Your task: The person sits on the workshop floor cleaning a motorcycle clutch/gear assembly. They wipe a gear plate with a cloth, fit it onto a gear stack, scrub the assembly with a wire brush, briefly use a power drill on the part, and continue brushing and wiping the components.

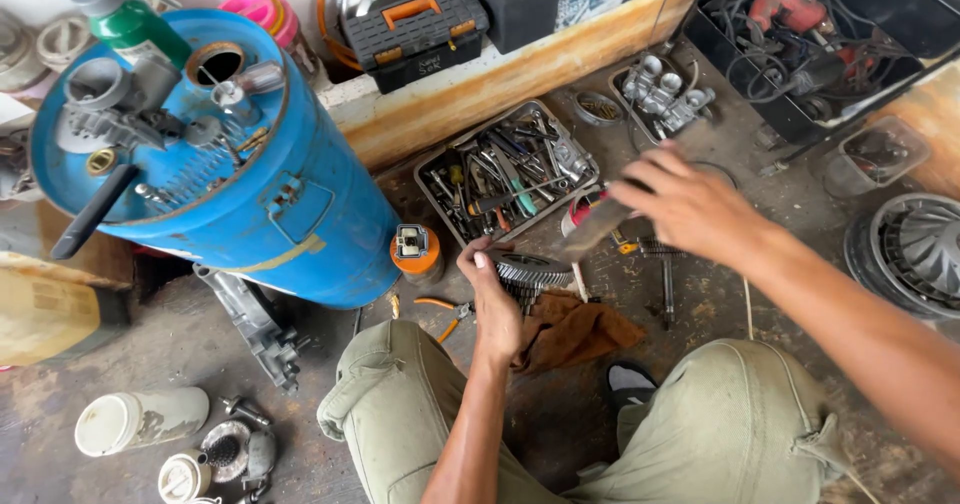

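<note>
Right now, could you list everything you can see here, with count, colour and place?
drum: one, blue, left, parts on top
tool tray: one, grey, centre, full of tools
toolbox: one, black and orange, on ledge
orange can: one, beside the drum
bin of cables: one, black, top right
pliers: one, orange handles, on floor
brown rag: one, under the gear
white cup: one, bottom left
gear: one, grey, centre
left hand: grip on the gear
right hand: holds a blurred flat tool
</note>
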